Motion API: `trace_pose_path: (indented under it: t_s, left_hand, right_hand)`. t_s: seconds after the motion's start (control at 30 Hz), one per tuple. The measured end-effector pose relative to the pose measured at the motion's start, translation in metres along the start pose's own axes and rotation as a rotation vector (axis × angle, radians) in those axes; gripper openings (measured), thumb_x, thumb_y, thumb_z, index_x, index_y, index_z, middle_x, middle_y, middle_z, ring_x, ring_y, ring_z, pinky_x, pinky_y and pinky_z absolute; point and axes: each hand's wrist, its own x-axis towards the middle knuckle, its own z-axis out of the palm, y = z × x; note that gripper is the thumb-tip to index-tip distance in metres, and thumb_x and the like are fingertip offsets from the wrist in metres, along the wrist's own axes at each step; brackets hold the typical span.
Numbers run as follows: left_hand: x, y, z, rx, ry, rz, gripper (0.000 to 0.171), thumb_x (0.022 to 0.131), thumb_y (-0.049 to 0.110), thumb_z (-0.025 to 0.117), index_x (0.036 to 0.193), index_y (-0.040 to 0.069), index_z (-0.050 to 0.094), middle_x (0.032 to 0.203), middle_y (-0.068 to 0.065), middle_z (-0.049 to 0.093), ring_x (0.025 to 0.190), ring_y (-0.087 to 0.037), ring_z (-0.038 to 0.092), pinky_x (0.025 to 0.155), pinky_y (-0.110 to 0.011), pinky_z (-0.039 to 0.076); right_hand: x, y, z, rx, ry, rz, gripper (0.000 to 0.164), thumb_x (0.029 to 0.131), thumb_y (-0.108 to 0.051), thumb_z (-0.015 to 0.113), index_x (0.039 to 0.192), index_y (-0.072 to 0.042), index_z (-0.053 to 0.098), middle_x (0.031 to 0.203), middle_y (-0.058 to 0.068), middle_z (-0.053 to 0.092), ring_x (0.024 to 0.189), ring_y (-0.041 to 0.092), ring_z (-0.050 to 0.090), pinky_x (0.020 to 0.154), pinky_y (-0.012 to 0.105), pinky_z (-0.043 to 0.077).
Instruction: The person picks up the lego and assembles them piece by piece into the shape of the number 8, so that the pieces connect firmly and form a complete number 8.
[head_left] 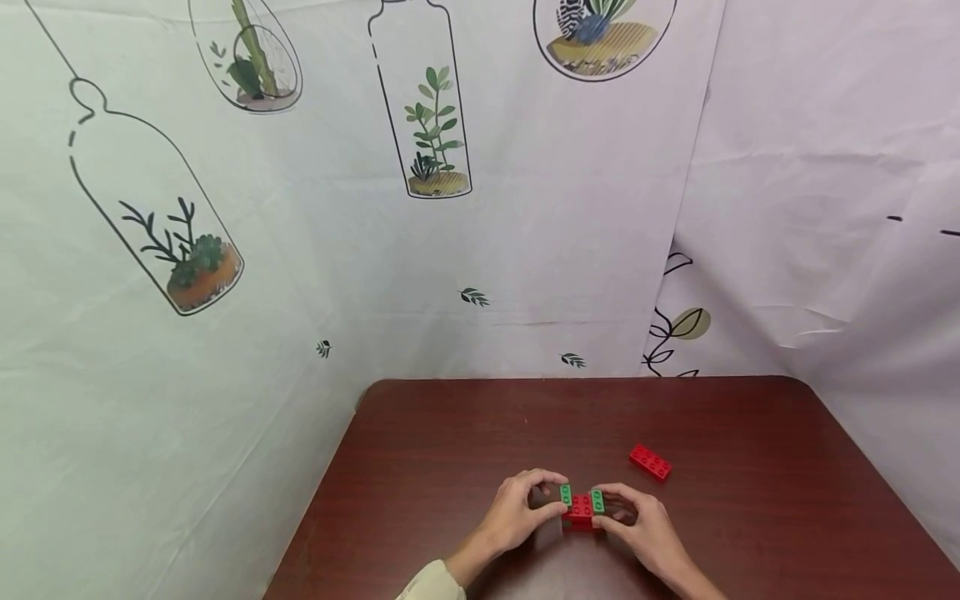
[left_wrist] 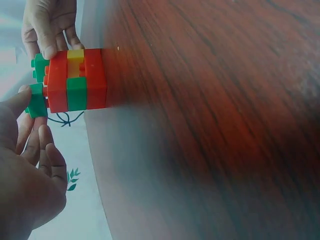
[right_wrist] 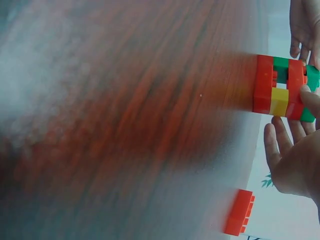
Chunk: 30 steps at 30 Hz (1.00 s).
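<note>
A small stack of toy building bricks stands on the table, with a red brick point(head_left: 581, 505) on top of its body. Below that, a green brick point(left_wrist: 76, 93) and a yellow brick point(right_wrist: 279, 102) sit side by side over the bottom red brick point(left_wrist: 96, 79). Two upper green bricks sit at the ends of the top red one. My left hand point(head_left: 517, 510) pinches the left upper green brick point(head_left: 566, 495) between thumb and fingers. From the other side, my right hand point(head_left: 643, 525) pinches the right upper green brick point(head_left: 597, 501), its thumb tip close by the red brick's edge.
A loose red brick point(head_left: 650, 462) lies farther back on the dark reddish-brown table point(head_left: 465, 425), right of the stack. Pale cloth point(head_left: 525, 250) printed with plants in glass jars hangs behind and beside the table.
</note>
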Motion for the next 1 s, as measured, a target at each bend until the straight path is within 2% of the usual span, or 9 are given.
trace_pose_path:
  t_s: [0.27, 0.4, 0.6, 0.8, 1.0]
  left_hand:
    - [-0.0041, -0.0038, 0.001, -0.047, 0.008, 0.02, 0.027, 0.095, 0.028, 0.083, 0.121, 0.025, 0.078, 0.099, 0.014, 0.069, 0.085, -0.002, 0.058, 0.073, -0.021, 0.047]
    - [-0.0052, -0.0055, 0.0031, -0.081, 0.03, 0.033, 0.027, 0.093, 0.025, 0.085, 0.12, 0.024, 0.078, 0.099, 0.006, 0.073, 0.084, -0.003, 0.058, 0.073, -0.021, 0.048]
    - [-0.0067, -0.0056, 0.0051, -0.128, 0.033, 0.01, 0.027, 0.093, 0.024, 0.086, 0.119, 0.023, 0.079, 0.099, -0.005, 0.075, 0.081, -0.005, 0.059, 0.072, -0.021, 0.048]
    - [-0.0064, -0.0079, 0.0062, -0.147, 0.029, 0.012, 0.028, 0.093, 0.024, 0.086, 0.119, 0.024, 0.079, 0.096, -0.006, 0.073, 0.078, -0.007, 0.059, 0.069, -0.022, 0.049]
    - [-0.0064, -0.0093, 0.0064, -0.174, 0.022, 0.015, 0.028, 0.093, 0.025, 0.085, 0.12, 0.023, 0.079, 0.094, -0.005, 0.072, 0.076, -0.003, 0.056, 0.068, -0.021, 0.049]
  right_hand:
    - [-0.0007, 0.0016, 0.0008, 0.019, 0.022, -0.03, 0.04, 0.078, -0.001, 0.092, 0.115, -0.002, 0.077, 0.103, 0.012, 0.08, 0.09, 0.005, 0.073, 0.07, 0.025, 0.059]
    - [-0.0007, 0.0016, 0.0009, 0.021, 0.018, -0.017, 0.04, 0.079, -0.003, 0.091, 0.116, -0.001, 0.077, 0.104, 0.012, 0.08, 0.091, 0.005, 0.073, 0.07, 0.026, 0.059]
    - [-0.0009, -0.0006, -0.0023, 0.054, -0.016, 0.014, 0.044, 0.082, -0.007, 0.091, 0.123, -0.001, 0.075, 0.112, 0.014, 0.079, 0.098, 0.006, 0.073, 0.075, 0.027, 0.06]
    - [-0.0019, -0.0023, -0.0014, 0.08, 0.019, 0.039, 0.039, 0.084, -0.008, 0.089, 0.121, -0.007, 0.078, 0.114, 0.008, 0.079, 0.1, 0.012, 0.075, 0.079, 0.027, 0.059]
    - [-0.0007, -0.0005, -0.0013, 0.071, 0.033, 0.012, 0.033, 0.085, -0.008, 0.089, 0.117, -0.011, 0.08, 0.11, 0.005, 0.08, 0.099, 0.01, 0.074, 0.077, 0.028, 0.06]
